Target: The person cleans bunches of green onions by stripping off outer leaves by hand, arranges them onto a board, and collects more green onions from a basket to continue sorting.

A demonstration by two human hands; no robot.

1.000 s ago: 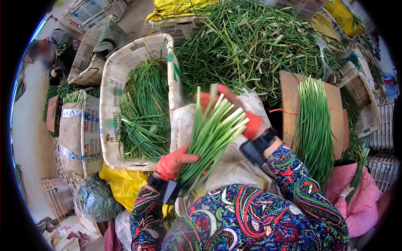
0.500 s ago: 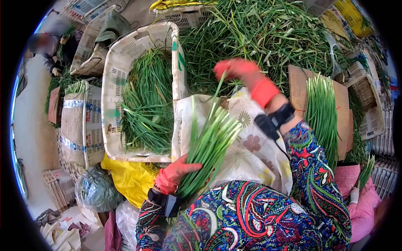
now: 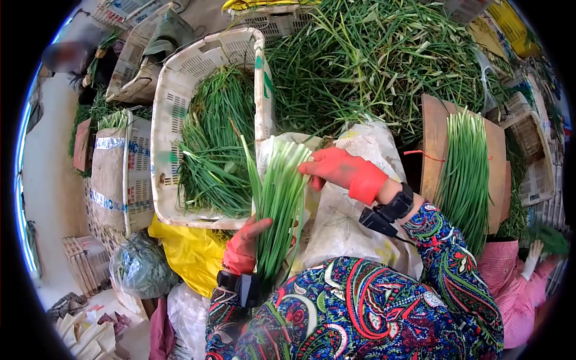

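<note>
My left hand (image 3: 247,245), in a red rubber glove, wraps round a bunch of garlic chives (image 3: 279,207) and keeps it nearly upright above my lap. The pale stem ends point away from me. My right hand (image 3: 342,171), in a matching glove, has its fingers closed at the right side of those pale ends; the fingertips are partly hidden. Beneath lies a flower-printed cloth (image 3: 342,225) over my lap. Beyond my right hand spreads a large heap of loose chives (image 3: 384,66).
A white plastic crate (image 3: 159,174) with chives stands left of my hands. On the right, a neat chive bundle (image 3: 465,174) lies on cardboard (image 3: 433,144). A yellow bag (image 3: 189,255) and a filled clear bag (image 3: 141,267) sit lower left. A person in pink sleeves (image 3: 501,264) works at the right.
My right hand has come down from the heap to the bunch's pale ends. The bunch in my left hand has turned more upright. The neighbour's chives at the right have moved.
</note>
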